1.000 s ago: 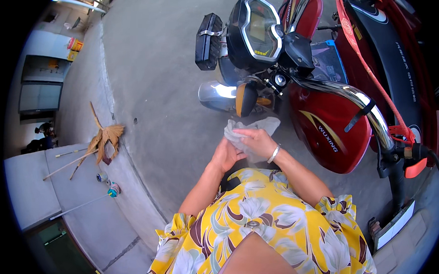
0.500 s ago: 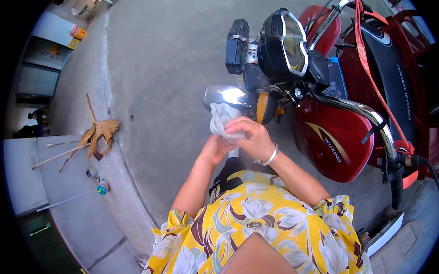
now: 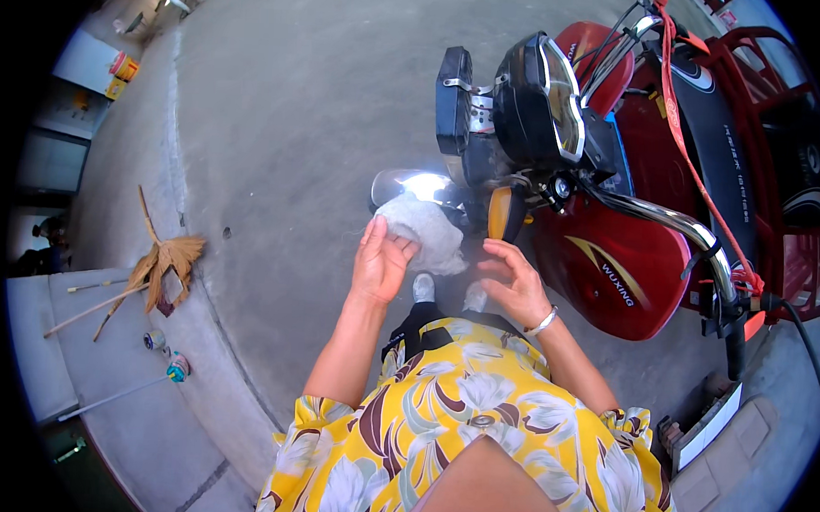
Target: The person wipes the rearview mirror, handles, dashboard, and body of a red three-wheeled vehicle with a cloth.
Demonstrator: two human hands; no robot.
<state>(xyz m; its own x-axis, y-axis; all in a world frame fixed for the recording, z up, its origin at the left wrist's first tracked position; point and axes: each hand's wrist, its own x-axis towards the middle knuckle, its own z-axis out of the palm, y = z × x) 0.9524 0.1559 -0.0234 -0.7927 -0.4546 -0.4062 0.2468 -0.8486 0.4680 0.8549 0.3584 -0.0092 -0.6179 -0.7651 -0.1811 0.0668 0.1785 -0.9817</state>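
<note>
A light grey-white cloth (image 3: 426,237) hangs loosely spread from my left hand (image 3: 383,264), pinched at its left edge. My right hand (image 3: 515,285) is off the cloth, its fingers apart and empty. It hovers just below an amber turn signal (image 3: 501,212) on a red motor tricycle. Right behind the cloth is the tricycle's shiny chrome front mudguard (image 3: 412,186), partly covered by it. Above the turn signal sits the black headlight housing (image 3: 524,102) with its clear lens facing right.
To the right stand the red tank (image 3: 612,277), chrome handlebar (image 3: 673,225) and a red strap (image 3: 681,112). A straw broom (image 3: 168,264) and a mop (image 3: 177,367) lie at the left by a raised concrete ledge (image 3: 143,409). My shoes (image 3: 422,288) stand below the cloth.
My hands have moved apart. The bunched cloth has opened out and now hangs from the left hand alone; the right hand has let go and shifted right. The view has shifted slightly.
</note>
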